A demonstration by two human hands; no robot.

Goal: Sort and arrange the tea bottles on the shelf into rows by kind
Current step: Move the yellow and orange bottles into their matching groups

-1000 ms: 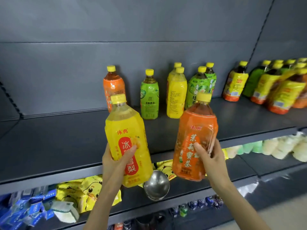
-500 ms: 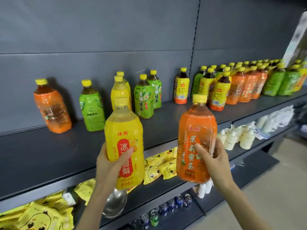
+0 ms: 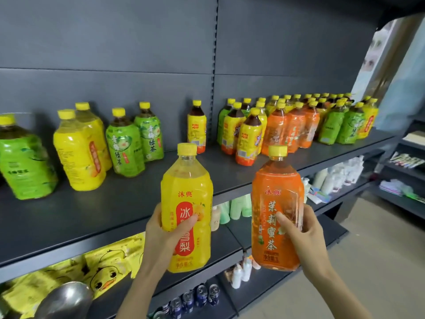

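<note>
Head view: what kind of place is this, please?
Most likely a small shop, or a mock one: long dark metal shelves hold many tea bottles, with yellow duck-print packets and small white bottles on the shelves below.

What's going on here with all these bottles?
A person is sorting drinks at a dark shelf. The left hand grips a yellow bottle and the right hand grips an orange bottle, both held upright in front of the shelf, not set down. The other bottles stand on the shelf with colours mixed, loosely spaced on the left and crowded on the right.
</note>
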